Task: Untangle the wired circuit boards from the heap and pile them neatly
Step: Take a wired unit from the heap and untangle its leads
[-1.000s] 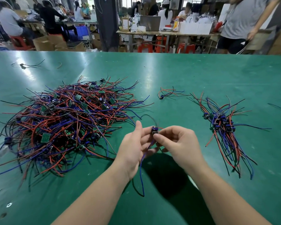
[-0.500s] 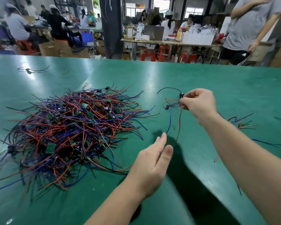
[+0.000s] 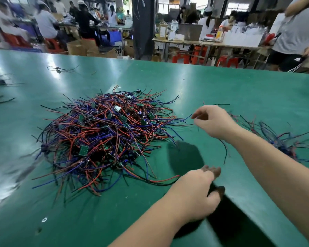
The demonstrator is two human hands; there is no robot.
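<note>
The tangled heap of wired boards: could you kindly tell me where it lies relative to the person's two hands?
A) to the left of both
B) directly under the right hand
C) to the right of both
A: the tangled heap spreads across the table to the left of both the left hand and the right hand.

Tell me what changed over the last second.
The right hand carried the wired board both hands held out to the right, let go of it, and now reaches empty toward the heap. The left hand released it earlier. Heap and sorted pile stayed put.
</note>
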